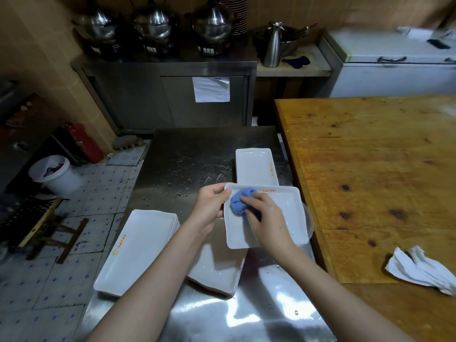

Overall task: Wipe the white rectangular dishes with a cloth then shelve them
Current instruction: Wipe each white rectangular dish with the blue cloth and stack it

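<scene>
Head view: the left grip [211, 206] is pinching the left rim of the white rectangular ceramic dish [283, 215] above the steel desk [187, 156]. The right grip [267, 218] is clutching a crumpled blue cloth [238, 203] inside it. Hard rubbing is probably risking a slip onto the stacked white dishes [214, 270] below.

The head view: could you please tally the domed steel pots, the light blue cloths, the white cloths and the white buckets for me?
Domed steel pots: 3
Light blue cloth: 1
White crumpled cloth: 1
White plastic bucket: 1
Total: 6
</scene>
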Available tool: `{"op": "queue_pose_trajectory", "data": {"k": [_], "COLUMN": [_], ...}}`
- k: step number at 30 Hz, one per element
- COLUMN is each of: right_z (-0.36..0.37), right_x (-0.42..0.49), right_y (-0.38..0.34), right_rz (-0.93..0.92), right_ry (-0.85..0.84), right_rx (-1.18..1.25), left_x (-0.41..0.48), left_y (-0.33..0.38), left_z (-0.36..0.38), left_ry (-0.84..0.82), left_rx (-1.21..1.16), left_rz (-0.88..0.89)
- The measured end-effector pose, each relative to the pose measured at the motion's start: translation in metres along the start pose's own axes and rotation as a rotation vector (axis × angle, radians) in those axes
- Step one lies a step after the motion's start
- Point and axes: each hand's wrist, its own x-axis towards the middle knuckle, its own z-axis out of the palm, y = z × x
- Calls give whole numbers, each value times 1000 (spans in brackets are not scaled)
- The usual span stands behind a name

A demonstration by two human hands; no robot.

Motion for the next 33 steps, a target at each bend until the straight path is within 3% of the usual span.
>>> {"op": "queue_pose_trajectory", "data": {"k": [5, 11, 16, 19, 23, 28, 33], "right_z": [-9, -41, -36, -18, 4, -4, -28], "right_x": [-9, -9, -12, -17, -30, -41, -42], "right_y": [16, 47, 42, 23, 3, 13, 46], "right_rz": [-150, 72, 134, 130, -12, -47, 37], "right_ry": [-91, 82, 103, 44, -66, -196, -139], "right_rx": [-148, -144, -126, -57, -29, -36, -139], "left_x": [1, -4, -4, -2, 1, 2, -3], "left_y": [-1, 3, 1, 2, 0, -6, -2], "left_z": [-8, -19, -10, 0, 8, 10, 5], "left_ry": [77, 108, 109, 139, 199, 232, 232], "left_rx": [-7, 7, -23, -48, -56, -36, -9], "left_rz": [-25, 12, 21, 12, -24, -38, -21]}}
